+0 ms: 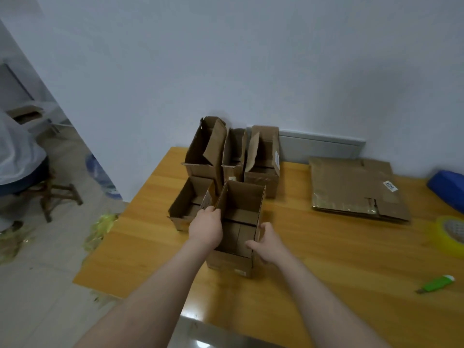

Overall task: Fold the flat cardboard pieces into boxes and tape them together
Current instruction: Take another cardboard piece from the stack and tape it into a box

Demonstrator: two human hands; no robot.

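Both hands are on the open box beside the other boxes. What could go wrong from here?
1. The held box, gripped by the left hand and right hand, is close against the low box and tall boxes; a push could topple them.
2. The green cutter lies loose near the tape roll; a reach might brush it.

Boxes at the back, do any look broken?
Yes. The back-right box has a ragged, torn flap edge on its left side, and the tall back-left box has a flap sagging inward.
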